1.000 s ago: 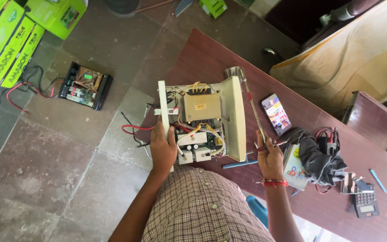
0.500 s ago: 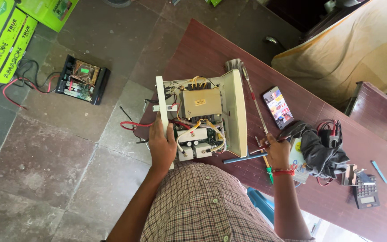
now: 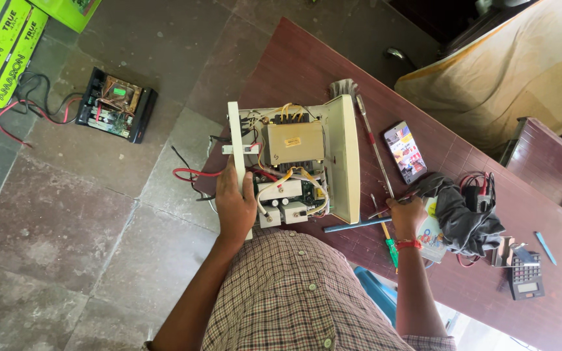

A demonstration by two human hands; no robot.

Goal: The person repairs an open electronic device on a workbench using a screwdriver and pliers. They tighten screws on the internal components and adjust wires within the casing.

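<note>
An opened white electrical unit lies on the dark red table, showing a metal transformer, a circuit board and yellow and red wires. My left hand grips the unit's left side panel at its near end. To the right of the unit, my right hand rests on the table with its fingers curled on a thin metal tool. A green-handled screwdriver lies under that wrist, and a blue rod lies beside it.
A long screwdriver and a phone lie right of the unit. Further right are a grey cloth over cables and a calculator. A second opened black unit with wires sits on the stone floor, near green boxes.
My right hand has moved a little to the right and away from me, closing on the thin tool. The left hand stays on the side panel.
</note>
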